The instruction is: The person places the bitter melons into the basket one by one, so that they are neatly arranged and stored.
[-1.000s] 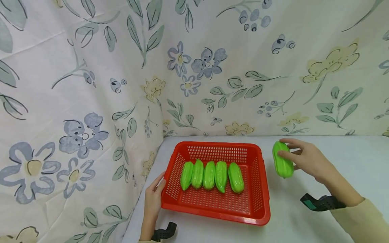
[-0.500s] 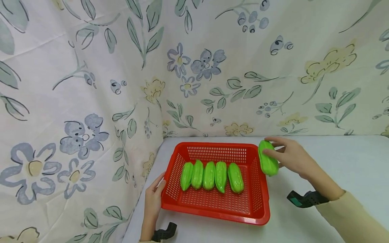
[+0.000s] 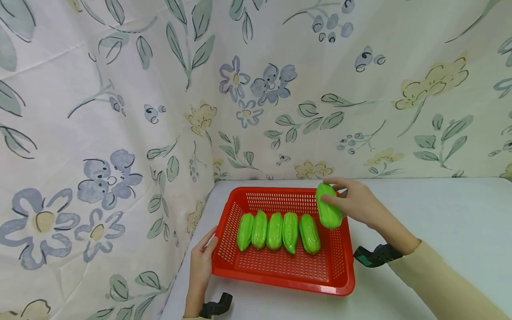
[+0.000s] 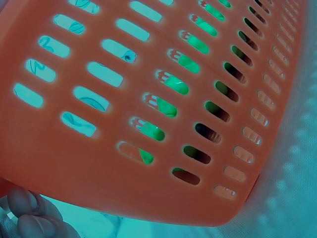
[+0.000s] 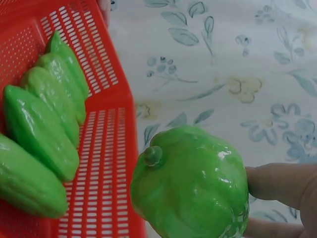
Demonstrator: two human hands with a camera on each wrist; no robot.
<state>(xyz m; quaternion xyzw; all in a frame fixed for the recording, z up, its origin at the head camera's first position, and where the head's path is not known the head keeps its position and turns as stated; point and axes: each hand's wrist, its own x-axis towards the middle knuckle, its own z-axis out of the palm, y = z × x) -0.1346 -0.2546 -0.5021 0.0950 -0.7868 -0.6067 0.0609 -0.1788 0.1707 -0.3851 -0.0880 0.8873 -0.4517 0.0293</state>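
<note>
My right hand grips a bright green, ribbed toy vegetable, like a short bitter melon, above the right side of a red plastic basket. In the right wrist view the held vegetable shows its stubby stem end, with fingers against its side. Several similar green vegetables lie in a row inside the basket. My left hand holds the basket's left rim; its fingertips show at the lower left of the left wrist view, and the rest of that hand is hidden there.
The basket stands on a white table, its slotted wall filling the left wrist view. A floral curtain hangs behind the table and along its left side. A black band is on the right wrist.
My right hand has carried the green vegetable leftward, from beside the basket to over its right side. The left hand and the basket have stayed in place.
</note>
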